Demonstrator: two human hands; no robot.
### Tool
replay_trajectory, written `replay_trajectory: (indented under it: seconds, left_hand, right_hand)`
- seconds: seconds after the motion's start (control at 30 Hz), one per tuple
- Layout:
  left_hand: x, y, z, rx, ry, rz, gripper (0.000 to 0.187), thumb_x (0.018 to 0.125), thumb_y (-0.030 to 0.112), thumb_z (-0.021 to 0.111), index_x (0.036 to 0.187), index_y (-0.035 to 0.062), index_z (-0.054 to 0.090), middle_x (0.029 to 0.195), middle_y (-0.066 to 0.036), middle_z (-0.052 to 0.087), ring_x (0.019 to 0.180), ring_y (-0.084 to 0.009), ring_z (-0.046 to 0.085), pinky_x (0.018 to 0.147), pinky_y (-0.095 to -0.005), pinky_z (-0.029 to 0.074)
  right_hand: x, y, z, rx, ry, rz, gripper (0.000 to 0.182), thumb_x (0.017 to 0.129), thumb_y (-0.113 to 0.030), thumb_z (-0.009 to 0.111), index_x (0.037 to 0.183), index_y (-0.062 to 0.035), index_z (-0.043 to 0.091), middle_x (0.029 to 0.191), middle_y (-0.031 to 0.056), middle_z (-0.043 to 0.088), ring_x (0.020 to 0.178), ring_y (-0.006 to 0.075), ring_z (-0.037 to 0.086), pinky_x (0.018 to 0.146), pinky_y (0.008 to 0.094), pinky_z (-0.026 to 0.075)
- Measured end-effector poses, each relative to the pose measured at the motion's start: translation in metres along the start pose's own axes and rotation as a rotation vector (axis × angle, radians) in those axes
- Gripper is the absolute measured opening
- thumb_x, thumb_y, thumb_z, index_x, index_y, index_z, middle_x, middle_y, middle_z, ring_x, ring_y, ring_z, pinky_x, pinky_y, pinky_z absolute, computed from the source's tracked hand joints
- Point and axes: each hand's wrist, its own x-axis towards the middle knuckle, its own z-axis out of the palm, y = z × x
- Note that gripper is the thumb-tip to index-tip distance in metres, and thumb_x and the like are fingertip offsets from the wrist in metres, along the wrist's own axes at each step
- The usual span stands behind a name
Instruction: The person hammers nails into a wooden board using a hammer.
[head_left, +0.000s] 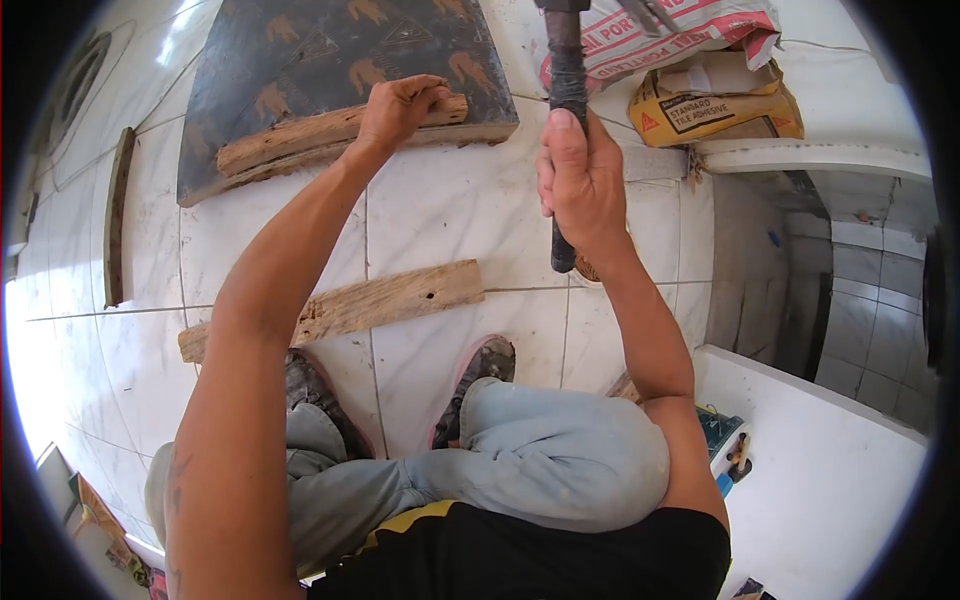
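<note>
My right hand is wrapped round the dark, tape-bound handle of a hammer, held upright in view; its head is partly cut off by the top edge. My left hand is closed, its fingers pinched together over the right end of a rough wooden strip. Whatever those fingers hold, if anything, is hidden. The strip lies along the near edge of a dark printed plywood panel. Nearer to me, a loose wooden board with a dark hole rests on the tiles, in front of my shoes.
A narrow wooden strip lies on the tiled floor at left. At the upper right are a red-and-white cement bag and a yellow tile adhesive bag. A white ledge and a lower tiled area are on the right.
</note>
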Motion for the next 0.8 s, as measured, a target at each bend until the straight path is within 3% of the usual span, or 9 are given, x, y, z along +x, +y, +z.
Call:
replay_trajectory:
  seconds: [0.07, 0.13, 0.23, 0.33, 0.43, 0.5, 0.63, 0.73, 0.8]
  left_hand:
    - [-0.001, 0.002, 0.001, -0.098, 0.002, -0.059, 0.020, 0.097, 0.018, 0.070, 0.109, 0.0042, 0.077, 0.088, -0.006, 0.078, 0.083, -0.0096, 0.072, 0.078, -0.0266, 0.056]
    - [-0.001, 0.004, -0.001, -0.055, -0.036, -0.039, 0.019, 0.096, 0.017, 0.071, 0.110, 0.0050, 0.078, 0.090, -0.006, 0.079, 0.083, -0.0101, 0.073, 0.077, -0.0270, 0.056]
    - [-0.004, 0.005, -0.006, 0.051, -0.018, 0.066, 0.024, 0.096, 0.023, 0.071, 0.109, 0.0036, 0.077, 0.092, -0.008, 0.079, 0.082, -0.0204, 0.075, 0.077, -0.0315, 0.058]
    - [0.001, 0.003, -0.021, 0.382, -0.097, 0.309, 0.040, 0.093, 0.031, 0.074, 0.126, 0.0091, 0.070, 0.130, -0.011, 0.068, 0.122, -0.0291, 0.062, 0.105, -0.0405, 0.048]
    - [-0.011, 0.015, -0.043, 0.780, -0.186, 0.103, 0.061, 0.087, 0.037, 0.079, 0.140, 0.0141, 0.060, 0.142, -0.009, 0.059, 0.133, -0.0301, 0.053, 0.111, -0.0429, 0.043]
    - [-0.014, 0.007, -0.056, 0.815, -0.397, -0.045, 0.074, 0.081, 0.037, 0.082, 0.147, 0.0154, 0.053, 0.138, -0.008, 0.061, 0.131, -0.0285, 0.055, 0.107, -0.0408, 0.047]
    - [-0.017, -0.010, -0.060, 0.791, -0.347, 0.066, 0.066, 0.082, 0.026, 0.079, 0.143, 0.0129, 0.058, 0.128, -0.009, 0.064, 0.124, -0.0275, 0.059, 0.100, -0.0402, 0.052]
    - [-0.014, 0.003, -0.063, 0.779, -0.400, 0.019, 0.062, 0.083, 0.024, 0.078, 0.141, 0.0121, 0.059, 0.126, -0.009, 0.065, 0.118, -0.0283, 0.062, 0.097, -0.0400, 0.053]
    - [-0.014, 0.003, -0.064, 0.786, -0.408, 0.030, 0.059, 0.084, 0.024, 0.076, 0.139, 0.0122, 0.060, 0.125, -0.009, 0.065, 0.119, -0.0296, 0.062, 0.097, -0.0405, 0.053]
  right_hand:
    - [0.000, 0.042, 0.000, -0.114, -0.066, 0.064, 0.046, 0.105, -0.050, 0.051, 0.091, -0.0065, 0.050, 0.061, -0.0032, 0.043, 0.046, 0.0059, 0.042, 0.042, 0.0248, 0.039]
    - [0.001, 0.057, -0.006, -0.191, -0.188, 0.524, 0.048, 0.105, -0.053, 0.049, 0.091, -0.0070, 0.050, 0.061, -0.0033, 0.044, 0.045, 0.0063, 0.043, 0.040, 0.0255, 0.040]
    - [-0.020, 0.095, -0.014, -0.113, -0.069, 0.576, 0.050, 0.104, -0.054, 0.050, 0.090, -0.0060, 0.052, 0.060, -0.0018, 0.044, 0.043, 0.0086, 0.044, 0.038, 0.0282, 0.041]
    - [-0.018, 0.120, -0.014, -0.092, -0.051, 0.592, 0.051, 0.104, -0.053, 0.050, 0.089, -0.0047, 0.053, 0.059, -0.0003, 0.044, 0.041, 0.0106, 0.045, 0.037, 0.0307, 0.041]
    - [-0.026, 0.136, -0.019, -0.132, -0.038, 0.639, 0.051, 0.104, -0.053, 0.050, 0.089, -0.0040, 0.053, 0.059, 0.0007, 0.046, 0.042, 0.0114, 0.046, 0.037, 0.0316, 0.042]
    - [-0.029, 0.138, -0.019, -0.208, -0.062, 0.602, 0.053, 0.104, -0.053, 0.049, 0.088, -0.0024, 0.053, 0.060, 0.0026, 0.049, 0.042, 0.0134, 0.049, 0.038, 0.0327, 0.044]
    - [-0.031, 0.151, -0.019, -0.218, -0.048, 0.592, 0.055, 0.104, -0.053, 0.049, 0.088, -0.0002, 0.054, 0.060, 0.0061, 0.054, 0.044, 0.0177, 0.055, 0.040, 0.0347, 0.048]
    - [-0.032, 0.148, -0.016, -0.213, -0.057, 0.595, 0.051, 0.104, -0.052, 0.050, 0.088, -0.0044, 0.050, 0.062, 0.0016, 0.049, 0.045, 0.0111, 0.048, 0.039, 0.0304, 0.044]
    - [-0.031, 0.149, -0.017, -0.262, -0.078, 0.577, 0.058, 0.103, -0.056, 0.047, 0.091, 0.0007, 0.055, 0.061, 0.0090, 0.057, 0.044, 0.0206, 0.057, 0.041, 0.0367, 0.049]
